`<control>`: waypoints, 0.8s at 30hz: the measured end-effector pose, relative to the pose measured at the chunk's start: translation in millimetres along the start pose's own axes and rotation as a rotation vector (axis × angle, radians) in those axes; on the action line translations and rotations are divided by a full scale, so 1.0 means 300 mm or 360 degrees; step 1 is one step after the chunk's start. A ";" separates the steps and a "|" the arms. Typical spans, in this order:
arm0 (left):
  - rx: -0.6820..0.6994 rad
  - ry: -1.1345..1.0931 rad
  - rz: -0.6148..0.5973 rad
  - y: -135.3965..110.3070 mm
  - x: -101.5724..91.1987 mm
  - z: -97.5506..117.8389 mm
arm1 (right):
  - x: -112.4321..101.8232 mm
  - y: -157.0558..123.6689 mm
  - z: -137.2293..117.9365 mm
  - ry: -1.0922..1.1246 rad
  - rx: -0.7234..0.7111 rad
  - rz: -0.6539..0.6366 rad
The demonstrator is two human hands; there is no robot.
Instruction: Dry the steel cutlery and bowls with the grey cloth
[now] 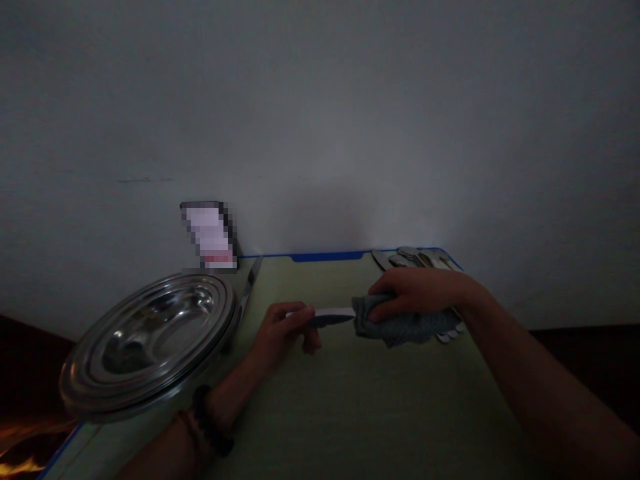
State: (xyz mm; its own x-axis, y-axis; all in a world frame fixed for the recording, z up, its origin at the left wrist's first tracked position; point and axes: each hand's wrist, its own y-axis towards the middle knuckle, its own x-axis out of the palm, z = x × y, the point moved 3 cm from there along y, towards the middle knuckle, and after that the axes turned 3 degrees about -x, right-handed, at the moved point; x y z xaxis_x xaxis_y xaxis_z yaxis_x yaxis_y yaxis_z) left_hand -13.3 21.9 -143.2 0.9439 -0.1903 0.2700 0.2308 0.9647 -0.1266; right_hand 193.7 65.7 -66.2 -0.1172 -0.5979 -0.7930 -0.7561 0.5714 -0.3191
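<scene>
Between thumb and fingers, my left hand (287, 323) pinches one end of a flat metal table knife (333, 316), which lies roughly level above the table. My right hand (415, 291) is closed over a grey-green cloth (400, 327), wrapped round the knife's other end, so that end is hidden. Just behind the right hand lies a group of metal cutlery (410, 253), with spoon-like ends showing; part of it is covered by the hand and cloth. Another knife (251, 280) rests at the left, beside the plates.
A stack of shiny round metal plates or trays (225, 293) stands on the left of the small pale-green table (320, 413) with a blue edge. A phone (210, 233), its screen blurred, leans against the grey wall (320, 120) behind the table.
</scene>
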 end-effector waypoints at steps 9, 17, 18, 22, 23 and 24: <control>0.0035 -0.0183 0.0136 0.007 -0.021 0.001 | -0.038 -0.051 0.051 0.0088 0.0122 0.0090; 0.0168 -0.0161 0.0256 0.013 -0.028 0.005 | -0.078 -0.129 0.141 0.0445 0.0267 0.0262; 0.0186 -0.0071 0.0233 0.012 -0.025 0.003 | -0.077 -0.121 0.135 0.0397 0.0255 0.0265; 0.0234 0.0252 0.0114 0.006 -0.010 -0.001 | -0.058 -0.072 0.083 0.0188 0.0193 0.0151; 0.0231 0.0296 0.0087 0.004 -0.005 -0.001 | -0.049 -0.059 0.066 0.0157 0.0174 0.0099; 0.0219 0.0320 0.0064 0.002 0.000 0.000 | -0.039 -0.047 0.050 0.0138 0.0148 0.0045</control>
State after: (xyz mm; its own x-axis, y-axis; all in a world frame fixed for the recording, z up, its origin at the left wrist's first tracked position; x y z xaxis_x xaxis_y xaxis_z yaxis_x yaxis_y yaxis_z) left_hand -13.2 22.6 -143.4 0.9829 -0.1702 0.0703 0.1705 0.9854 0.0012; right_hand 215.5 73.1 -60.2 -0.1958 -0.6247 -0.7559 -0.6890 0.6362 -0.3473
